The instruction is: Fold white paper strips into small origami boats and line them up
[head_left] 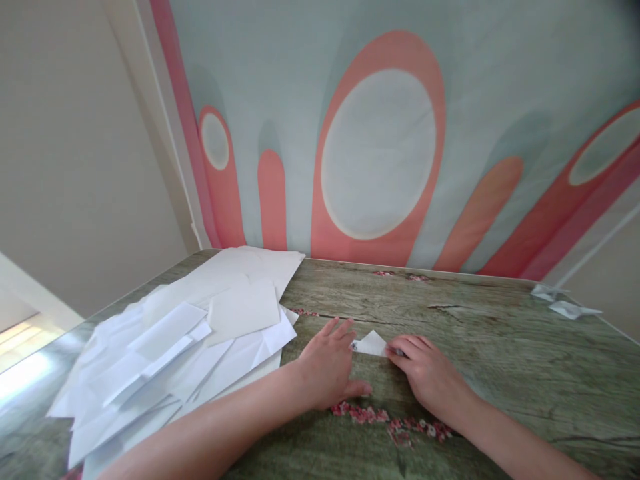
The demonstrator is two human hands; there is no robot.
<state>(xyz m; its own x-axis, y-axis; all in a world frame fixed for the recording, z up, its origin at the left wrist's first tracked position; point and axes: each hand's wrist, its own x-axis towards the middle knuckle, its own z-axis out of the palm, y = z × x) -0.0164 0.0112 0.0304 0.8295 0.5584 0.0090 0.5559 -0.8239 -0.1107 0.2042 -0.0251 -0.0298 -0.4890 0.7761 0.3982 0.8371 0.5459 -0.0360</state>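
A small folded piece of white paper lies on the wood-patterned table, its top rising to a point. A small dark mark shows near its left end. My left hand rests beside that end, fingers spread and thumb stretched out over the tabletop; whether its fingertips touch the paper is hard to see. At the opposite end, my right hand has its fingers curled and pinched on the paper's right corner, which they partly hide.
To the left spreads a loose pile of white paper sheets, some folded. Small folded white papers lie near the table's right edge. Behind the table stands a backdrop with pink and pale shapes. Red flower prints decorate the tabletop.
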